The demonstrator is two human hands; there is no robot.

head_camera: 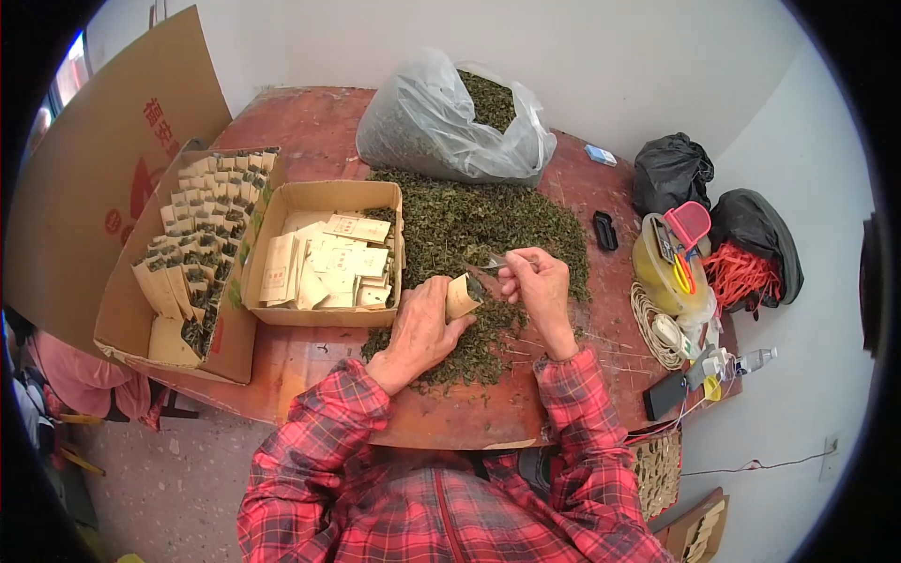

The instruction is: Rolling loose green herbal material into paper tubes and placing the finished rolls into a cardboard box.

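Observation:
My left hand [422, 331] is wrapped around a small tan paper packet [461, 299], its mouth tilted up to the right with dark leaf showing inside. In my right hand [538, 285] is a thin metal utensil [494, 262], probably a spoon; my fingers hide its handle and its tip meets the leaves. Dried dark-green leaves [486, 218], which look like tea, spread over the red wooden table [317, 383] under and beyond both hands. Just left of my left hand stands a small cardboard box [327, 318] of printed paper packets [341, 260].
Rows of leaf-filled packets [211, 204] fill a larger cardboard box [236, 359] at left. A clear plastic bag [422, 127] of leaves stands behind the pile. Toward the right are a plastic tub [647, 271], scissors [683, 274], black bags [672, 172], coiled cord [647, 331] and a power bank [663, 395].

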